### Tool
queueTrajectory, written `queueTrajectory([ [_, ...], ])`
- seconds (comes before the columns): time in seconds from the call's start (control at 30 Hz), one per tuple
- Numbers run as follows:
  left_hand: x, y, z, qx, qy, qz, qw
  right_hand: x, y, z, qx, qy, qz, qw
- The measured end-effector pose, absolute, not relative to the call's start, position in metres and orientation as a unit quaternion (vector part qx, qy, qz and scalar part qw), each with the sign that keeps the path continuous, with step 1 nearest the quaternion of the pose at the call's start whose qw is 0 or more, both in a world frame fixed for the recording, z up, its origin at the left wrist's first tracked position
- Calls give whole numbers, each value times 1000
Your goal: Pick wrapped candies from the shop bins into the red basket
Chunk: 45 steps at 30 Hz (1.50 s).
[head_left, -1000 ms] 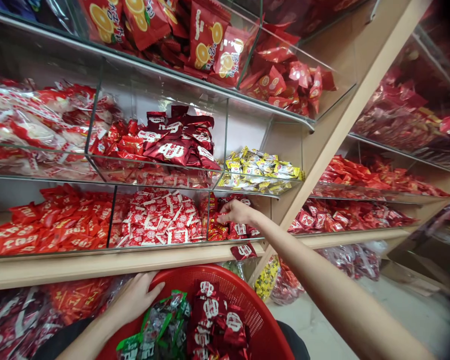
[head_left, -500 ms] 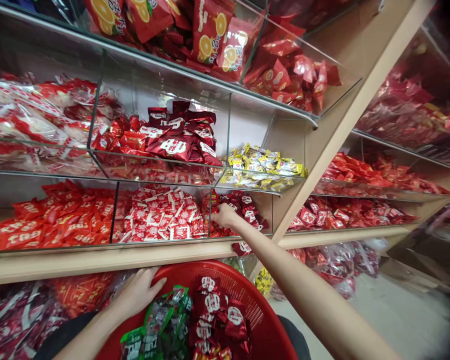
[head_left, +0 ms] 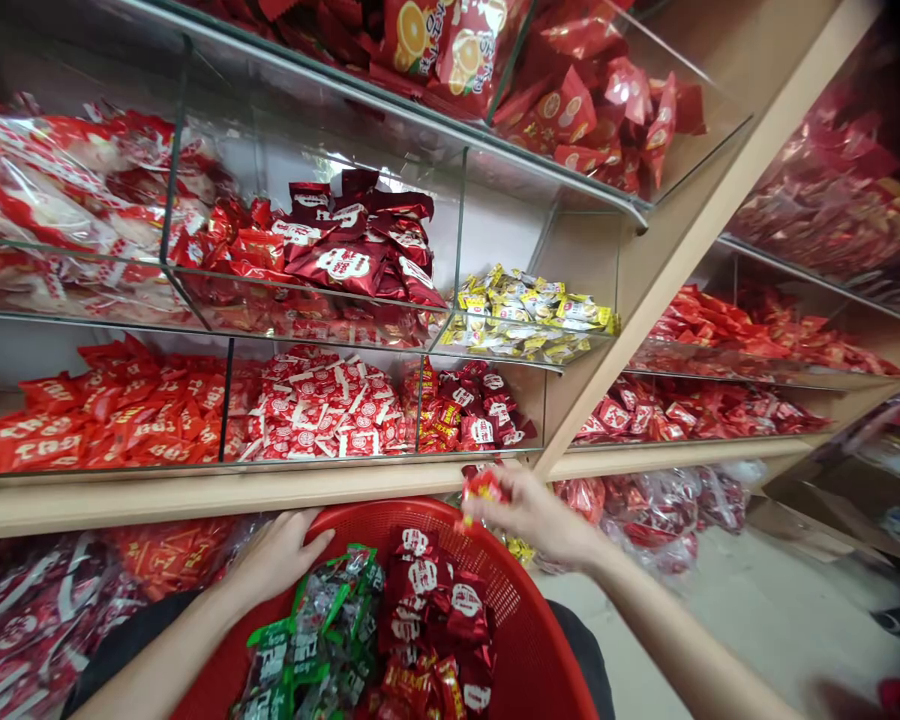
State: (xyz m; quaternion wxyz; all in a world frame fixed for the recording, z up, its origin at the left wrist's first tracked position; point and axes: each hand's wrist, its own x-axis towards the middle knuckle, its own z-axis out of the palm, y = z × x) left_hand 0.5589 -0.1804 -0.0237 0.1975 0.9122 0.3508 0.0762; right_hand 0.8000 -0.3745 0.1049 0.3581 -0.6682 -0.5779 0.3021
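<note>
My left hand (head_left: 289,548) is closed over the far left rim of a red plastic basket (head_left: 521,610), its thumb lying along the inner side. My right hand (head_left: 529,510) is above the basket's far right rim, fingers pinched on red-and-yellow wrapped candy (head_left: 482,490), blurred by motion. Inside the basket, green-edged clear packets (head_left: 319,625) fill the left side. Dark red packets with white labels (head_left: 424,580) lie to their right, with red-and-yellow candies (head_left: 412,685) nearer me.
Beyond the basket runs a wooden shelf edge (head_left: 157,497). Glass-fronted bins above hold red-and-white candies (head_left: 330,405), orange-red packets (head_left: 120,405) and yellow candies (head_left: 532,310). A slanting wooden upright (head_left: 667,240) divides the shelves. Bagged sweets (head_left: 660,510) sit below on the right.
My right hand has come out of the lower bin and back towards the basket, now with red-and-yellow candy in its fingers. My left hand has stayed on the rim.
</note>
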Motion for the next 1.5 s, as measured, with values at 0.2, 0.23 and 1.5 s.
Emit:
queueTrajectory([
  [0.2, 558, -180, -25, 910, 360, 67, 194, 738, -385, 15, -697, -699, 158, -27],
  [0.23, 558, -179, -26, 909, 361, 67, 197, 727, -383, 2, -680, -715, 150, -65],
  [1.5, 557, -179, -26, 910, 366, 75, 181, 822, -383, 26, -797, -574, -133, 137],
])
